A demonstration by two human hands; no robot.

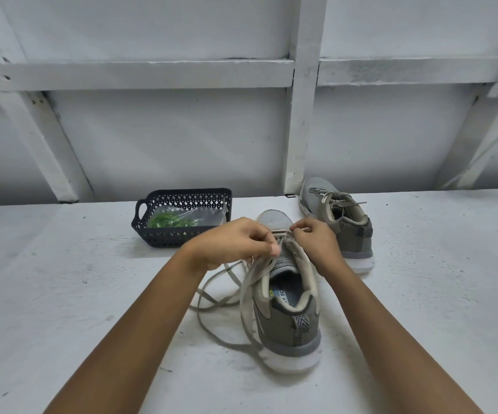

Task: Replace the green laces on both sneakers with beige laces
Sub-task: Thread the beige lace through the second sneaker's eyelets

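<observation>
Head view looks down on a white table (62,294) where the near sneaker (286,324) stands upright with its heel toward the person. The far sneaker (346,231) sits behind it to the right and already wears a beige lace. A dark basket (164,234) to the left holds a clear bag (209,215) with the green laces (167,219) inside. The beige lace (245,297) in work crosses the lowest eyelets near the toe, and its long slack spills in loops over the shoe's left side onto the table. The left hand (236,243) is curled with thumb and fingers pinched on one strand beside the eyelet row. The right hand (316,240) appears to pinch the other strand at the toe-end eyelets, though the tip itself is hidden. The lace looks light, flat and limp, so it will likely sag and twist. It is best held near its stiff tip when threading, with the shoe steadied by its padded collar or its sides.
</observation>
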